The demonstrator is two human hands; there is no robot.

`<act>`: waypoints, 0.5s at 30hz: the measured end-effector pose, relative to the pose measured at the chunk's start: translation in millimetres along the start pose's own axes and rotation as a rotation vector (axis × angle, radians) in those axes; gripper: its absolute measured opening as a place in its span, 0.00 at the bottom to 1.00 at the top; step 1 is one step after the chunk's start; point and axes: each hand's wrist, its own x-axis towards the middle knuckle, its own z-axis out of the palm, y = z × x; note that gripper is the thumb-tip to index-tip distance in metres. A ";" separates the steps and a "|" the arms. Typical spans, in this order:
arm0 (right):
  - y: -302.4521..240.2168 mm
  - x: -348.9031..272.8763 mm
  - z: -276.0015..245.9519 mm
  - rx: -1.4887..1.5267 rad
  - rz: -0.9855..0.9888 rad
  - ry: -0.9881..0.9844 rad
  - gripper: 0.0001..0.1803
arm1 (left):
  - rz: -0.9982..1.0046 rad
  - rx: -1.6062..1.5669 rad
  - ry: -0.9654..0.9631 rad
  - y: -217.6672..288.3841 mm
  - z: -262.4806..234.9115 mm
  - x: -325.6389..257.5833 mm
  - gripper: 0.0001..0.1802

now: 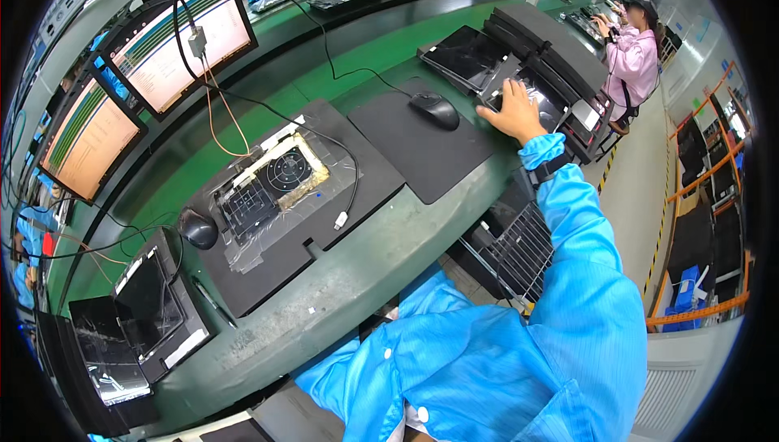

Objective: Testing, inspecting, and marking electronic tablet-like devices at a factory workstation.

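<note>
My right hand (516, 111), in a blue sleeve with a dark wristband, reaches out to the right end of the bench. Its fingers are spread over a glossy dark flat panel (550, 109) lying in a black foam holder. Whether the fingertips press on the panel I cannot tell. Just left of the hand lies another flat dark screen-like panel (464, 54). My left hand is out of sight; only a blue sleeve (331, 365) shows at the bench's front edge. In the middle, a black foam mat (231, 284) bears a taped-down fixture with a target pattern (290, 170).
A black mouse (436, 109) sits on a mouse pad (406, 138); a second mouse (197, 228) is farther left. A cable ends in a white plug (341, 220) on the mat. Two monitors (182, 45) stand at the back left. More dark panels (146, 312) lie at the left. A person in pink (634, 61) works at the far right.
</note>
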 end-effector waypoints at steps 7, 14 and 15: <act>33.1 -10.4 12.3 -0.034 -0.012 -0.349 0.43 | -0.034 0.389 -0.211 -18.6 18.2 17.9 0.27; 29.4 -29.5 5.0 0.076 -0.245 0.128 0.22 | -0.176 0.692 -0.324 16.8 -37.8 3.0 0.29; 28.1 -27.9 -5.5 0.014 -0.307 0.258 0.19 | -0.217 0.740 -0.349 30.7 -47.5 -3.3 0.30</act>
